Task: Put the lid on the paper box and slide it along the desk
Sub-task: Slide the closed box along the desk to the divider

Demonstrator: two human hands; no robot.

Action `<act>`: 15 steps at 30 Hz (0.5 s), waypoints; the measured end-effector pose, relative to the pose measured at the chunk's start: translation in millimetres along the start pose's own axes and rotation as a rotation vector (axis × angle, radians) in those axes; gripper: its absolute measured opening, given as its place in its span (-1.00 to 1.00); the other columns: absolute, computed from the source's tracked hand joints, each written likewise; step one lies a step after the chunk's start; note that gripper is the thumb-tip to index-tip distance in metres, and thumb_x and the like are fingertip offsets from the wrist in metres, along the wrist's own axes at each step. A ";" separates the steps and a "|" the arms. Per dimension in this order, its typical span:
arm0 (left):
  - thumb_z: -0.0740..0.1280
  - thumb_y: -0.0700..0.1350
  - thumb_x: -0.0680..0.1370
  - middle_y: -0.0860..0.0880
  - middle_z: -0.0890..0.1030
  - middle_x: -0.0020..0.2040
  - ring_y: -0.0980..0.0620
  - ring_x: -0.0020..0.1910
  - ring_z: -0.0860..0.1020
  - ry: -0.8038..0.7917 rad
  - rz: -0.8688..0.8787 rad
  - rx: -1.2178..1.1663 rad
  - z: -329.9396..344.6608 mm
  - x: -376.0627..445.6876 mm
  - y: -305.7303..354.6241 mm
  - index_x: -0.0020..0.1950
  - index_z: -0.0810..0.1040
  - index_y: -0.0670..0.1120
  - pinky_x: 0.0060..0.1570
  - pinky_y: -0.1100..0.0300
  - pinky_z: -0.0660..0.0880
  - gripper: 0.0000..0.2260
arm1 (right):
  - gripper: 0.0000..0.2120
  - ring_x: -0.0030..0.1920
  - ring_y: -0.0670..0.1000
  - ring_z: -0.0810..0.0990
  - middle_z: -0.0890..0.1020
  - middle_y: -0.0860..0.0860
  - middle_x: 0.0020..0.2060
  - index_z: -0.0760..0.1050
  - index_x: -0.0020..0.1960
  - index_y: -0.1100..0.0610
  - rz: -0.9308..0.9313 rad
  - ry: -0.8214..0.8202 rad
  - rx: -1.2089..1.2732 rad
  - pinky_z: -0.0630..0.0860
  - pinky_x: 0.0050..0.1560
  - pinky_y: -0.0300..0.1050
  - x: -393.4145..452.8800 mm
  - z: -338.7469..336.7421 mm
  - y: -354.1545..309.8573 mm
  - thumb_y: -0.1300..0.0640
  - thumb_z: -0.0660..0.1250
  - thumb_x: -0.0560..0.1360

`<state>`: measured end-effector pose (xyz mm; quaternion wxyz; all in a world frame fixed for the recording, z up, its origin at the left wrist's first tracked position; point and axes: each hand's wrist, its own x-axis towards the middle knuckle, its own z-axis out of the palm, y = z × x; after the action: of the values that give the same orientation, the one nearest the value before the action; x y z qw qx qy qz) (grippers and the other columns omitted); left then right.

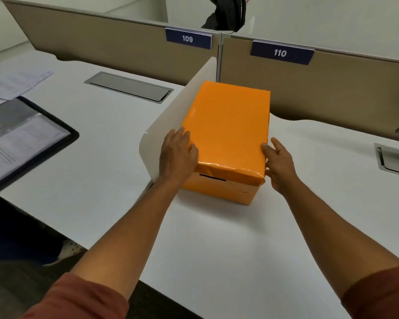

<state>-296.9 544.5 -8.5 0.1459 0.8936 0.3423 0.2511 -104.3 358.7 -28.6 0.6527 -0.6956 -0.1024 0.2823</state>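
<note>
Your lid (226, 125) already sits on the box (219, 189), covering it fully, with its near edge a little crumpled and bulging over the box's front face, so the capping step looks done or nearly so and you are at the point of settling it before the slide. The box stands on the white surface (217, 249), its left side close against the curved white divider (171, 116) and its far end near the back panel under the tag 110 (280, 52). Your left hand (177, 153) lies on the lid's near left corner, palm down, fingers (184, 137) spread flat over the top and edge, pressing rather than clenched. Your right hand (278, 162) is at the near right corner, thumb touching the lid's edge, the other fingers loose and partly splayed beside the wall; it is not closed round anything. Whether the lid is seated all the way down on the far side you cannot tell from here. Next, I judge, you should press the near corners down evenly so the crumpled edge sits flush, then set both palms on the box's side walls, below the lid, and push low so the box glides and the lid does not lift or skew. The divider blocks the left and the panel the far end, so the open way runs right or back toward you. The folder (21, 139) and papers (16, 84) lie well apart, beyond the divider.
</note>
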 end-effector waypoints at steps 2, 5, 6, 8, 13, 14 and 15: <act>0.23 -0.09 0.62 -0.21 0.46 0.45 -0.20 0.47 0.34 -0.066 0.115 0.018 2.3 3.4 6.7 0.41 0.47 -0.24 0.47 -0.06 0.26 -0.60 | -0.40 0.25 0.13 0.51 0.45 0.00 0.39 0.19 0.55 -0.05 -0.021 -0.046 -0.021 0.56 0.09 0.13 1.1 6.7 0.9 -0.13 0.28 0.57; 0.18 -0.08 0.63 -0.19 0.44 0.47 -0.17 0.49 0.32 -0.164 0.185 0.018 8.9 5.0 15.4 0.42 0.46 -0.22 0.48 -0.08 0.22 -0.60 | -0.41 0.35 0.20 0.47 0.42 0.05 0.45 0.19 0.55 -0.07 -0.015 -0.093 -0.071 0.45 0.29 0.28 2.1 14.6 1.0 -0.15 0.25 0.57; 0.18 -0.08 0.63 -0.19 0.45 0.46 -0.17 0.48 0.33 -0.168 0.188 0.026 9.7 5.1 16.6 0.42 0.47 -0.21 0.47 -0.08 0.22 -0.60 | -0.41 0.37 0.21 0.45 0.40 0.06 0.46 0.19 0.55 -0.08 -0.013 -0.098 -0.080 0.42 0.32 0.30 2.8 15.5 0.8 -0.15 0.25 0.57; 0.19 -0.07 0.62 -0.18 0.47 0.45 -0.18 0.48 0.34 -0.154 0.180 0.021 10.3 5.1 17.6 0.40 0.50 -0.20 0.46 -0.10 0.25 -0.61 | -0.41 0.39 0.22 0.43 0.39 0.07 0.47 0.19 0.55 -0.08 -0.012 -0.105 -0.095 0.40 0.33 0.29 4.1 15.1 0.2 -0.15 0.25 0.57; 0.20 -0.06 0.62 -0.16 0.50 0.43 -0.17 0.46 0.36 -0.122 0.159 0.037 9.9 4.1 19.3 0.38 0.52 -0.17 0.44 -0.10 0.30 -0.62 | -0.42 0.40 0.22 0.42 0.38 0.06 0.48 0.16 0.56 -0.06 0.005 -0.130 -0.109 0.41 0.33 0.27 6.7 15.0 -4.6 -0.11 0.23 0.60; 0.19 -0.06 0.62 -0.15 0.49 0.44 -0.17 0.47 0.35 -0.124 0.150 0.038 9.9 2.8 20.3 0.39 0.52 -0.17 0.45 -0.10 0.29 -0.62 | -0.43 0.40 0.22 0.42 0.37 0.06 0.48 0.15 0.57 -0.06 0.006 -0.134 -0.120 0.42 0.33 0.26 5.9 15.8 -5.6 -0.11 0.22 0.61; 0.19 -0.06 0.63 -0.15 0.48 0.45 -0.17 0.49 0.33 -0.128 0.141 0.035 10.5 1.1 20.6 0.40 0.50 -0.17 0.45 -0.11 0.28 -0.62 | -0.43 0.40 0.21 0.42 0.37 0.06 0.48 0.14 0.57 -0.07 -0.003 -0.138 -0.141 0.43 0.31 0.24 4.8 17.1 -6.0 -0.12 0.20 0.61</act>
<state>-279.4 529.5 -8.0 0.1338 0.9321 0.2729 0.1971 -108.0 376.4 -23.8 0.5938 -0.7186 -0.1677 0.3208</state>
